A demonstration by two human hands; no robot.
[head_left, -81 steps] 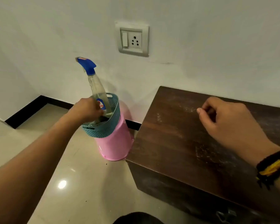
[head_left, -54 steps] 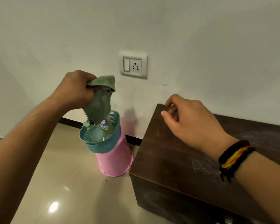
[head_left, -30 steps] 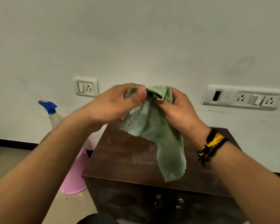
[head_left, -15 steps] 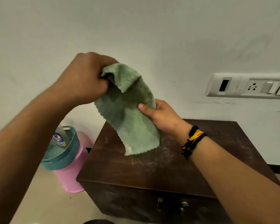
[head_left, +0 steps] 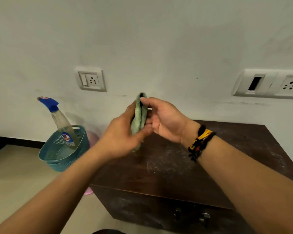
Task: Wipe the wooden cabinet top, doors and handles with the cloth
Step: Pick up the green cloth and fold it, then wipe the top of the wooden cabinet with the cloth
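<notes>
A green cloth (head_left: pixel 139 115) is folded edge-on between my two hands, above the back left part of the dark wooden cabinet top (head_left: pixel 169 168). My left hand (head_left: pixel 123 134) holds the cloth from the left side. My right hand (head_left: pixel 164 120) pinches its top edge with fingers and thumb. White dusty smears mark the cabinet top. The cabinet doors (head_left: pixel 142 211) face me below, with two small metal handles (head_left: pixel 191 215) near the middle.
A teal perforated basket (head_left: pixel 61 156) stands on a pink bucket (head_left: pixel 90 191) left of the cabinet and holds a blue-capped spray bottle (head_left: pixel 61 122). Wall sockets (head_left: pixel 91 81) sit above; a wider socket strip (head_left: pixel 269 84) is at the right. Beige tiled floor (head_left: pixel 15 179) lies at the left.
The cloth hung open between my hands half a second ago. Now it is folded narrow and pressed between both hands, lower and closer to the cabinet top.
</notes>
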